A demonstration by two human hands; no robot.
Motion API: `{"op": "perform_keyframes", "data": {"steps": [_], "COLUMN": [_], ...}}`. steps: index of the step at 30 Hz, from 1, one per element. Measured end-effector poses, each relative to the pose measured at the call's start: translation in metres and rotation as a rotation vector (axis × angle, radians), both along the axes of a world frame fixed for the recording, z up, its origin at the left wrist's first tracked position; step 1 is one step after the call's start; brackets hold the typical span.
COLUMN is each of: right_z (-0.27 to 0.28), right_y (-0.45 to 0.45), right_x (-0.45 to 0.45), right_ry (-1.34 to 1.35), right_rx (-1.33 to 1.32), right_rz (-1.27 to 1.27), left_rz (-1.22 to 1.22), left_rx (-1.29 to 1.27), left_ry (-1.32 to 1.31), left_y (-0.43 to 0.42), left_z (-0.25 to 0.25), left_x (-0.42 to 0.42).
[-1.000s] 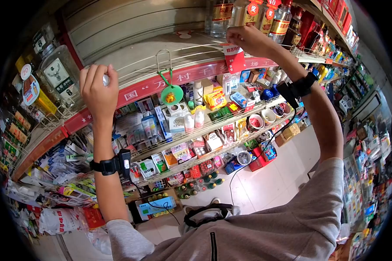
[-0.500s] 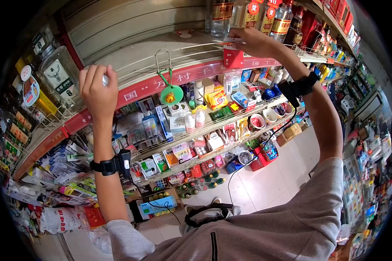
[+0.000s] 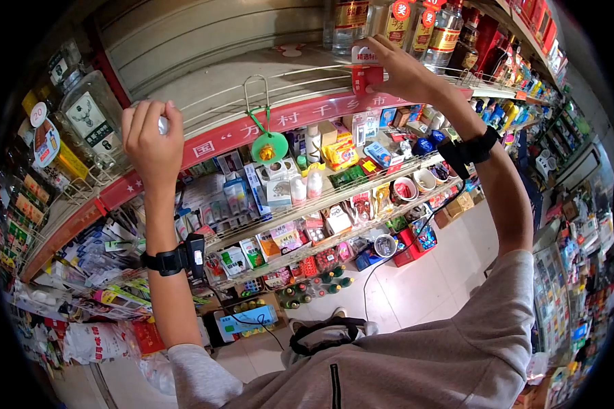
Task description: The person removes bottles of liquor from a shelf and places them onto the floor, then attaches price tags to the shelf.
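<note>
My left hand point(image 3: 151, 146) is closed in a fist beside the wire rail of the upper shelf point(image 3: 205, 87). A small whitish thing point(image 3: 163, 125) shows between its thumb and fingers; most of it is hidden. At the shelf's front edge, my right hand point(image 3: 413, 73) grips a red and white price tag point(image 3: 366, 76) at the wire rail. Its fingers reach over the tag's top and the thumb lies on the lower red part. Clear liquor bottles point(image 3: 352, 28) with red and gold labels stand just behind this hand.
A green round tag point(image 3: 269, 148) hangs from a wire hook between my hands. Large glass bottles point(image 3: 95, 112) stand at the left. Lower shelves hold packets, cups point(image 3: 404, 189) and boxes. Green-capped bottles point(image 3: 314, 290) stand low near the tiled floor point(image 3: 402, 293).
The price tag has turned from nearly edge-on so its printed front now shows. My right hand has shifted slightly downward, its thumb now on the red part. My left hand stays almost still.
</note>
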State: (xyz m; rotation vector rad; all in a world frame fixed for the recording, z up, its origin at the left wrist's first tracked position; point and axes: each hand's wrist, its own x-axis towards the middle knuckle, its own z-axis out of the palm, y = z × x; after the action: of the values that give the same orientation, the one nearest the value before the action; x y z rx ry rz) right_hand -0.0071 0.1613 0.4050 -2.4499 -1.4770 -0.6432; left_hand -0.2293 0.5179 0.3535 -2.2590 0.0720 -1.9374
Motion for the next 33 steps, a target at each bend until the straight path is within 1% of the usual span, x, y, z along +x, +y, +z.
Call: {"op": "perform_keyframes", "data": {"steps": [2, 4, 5, 7, 11, 13, 14, 16, 23, 26, 28, 33], "right_z": [-0.005, -0.012, -0.010, -0.004, -0.006, -0.010, -0.011, -0.014, -0.018, -0.016, -0.017, -0.018], "right_y": [-0.002, -0.003, -0.003, -0.003, -0.004, -0.004, -0.005, -0.007, -0.007, -0.007, -0.007, -0.008], "right_x": [0.009, 0.023, 0.021, 0.017, 0.016, 0.016, 0.016, 0.014, 0.010, 0.009, 0.009, 0.010], "right_ry": [-0.010, -0.037, -0.035, -0.050, -0.062, -0.141, -0.139, -0.288, -0.303, -0.337, -0.415, -0.428], "right_rx": [0.014, 0.106, 0.107, 0.123, 0.116, 0.141, 0.140, 0.132, 0.148, 0.138, 0.105, 0.118], "right_rz": [0.008, -0.025, -0.027, 0.035, 0.039, -0.019, -0.019, 0.043, 0.036, 0.072, 0.048, 0.071], "left_rz": [0.005, 0.013, 0.026, 0.019, 0.021, 0.027, 0.032, 0.036, 0.048, 0.042, 0.046, 0.060], "left_rx": [0.003, 0.000, -0.003, -0.006, 0.009, -0.003, -0.012, -0.013, -0.013, -0.012, -0.013, -0.015], "left_ry": [0.008, 0.007, 0.006, 0.006, 0.010, 0.014, 0.017, 0.017, 0.008, 0.028, 0.020, 0.025], "left_y": [0.000, -0.001, -0.001, -0.001, 0.000, -0.001, -0.001, -0.001, -0.003, 0.000, -0.002, -0.002], "left_z": [0.000, 0.000, 0.000, 0.000, 0.000, 0.000, 0.000, -0.001, 0.001, -0.001, -0.001, 0.000], "left_x": [0.000, 0.001, 0.001, 0.001, 0.000, 0.000, 0.000, 0.001, 0.000, 0.000, 0.000, 0.001]}}
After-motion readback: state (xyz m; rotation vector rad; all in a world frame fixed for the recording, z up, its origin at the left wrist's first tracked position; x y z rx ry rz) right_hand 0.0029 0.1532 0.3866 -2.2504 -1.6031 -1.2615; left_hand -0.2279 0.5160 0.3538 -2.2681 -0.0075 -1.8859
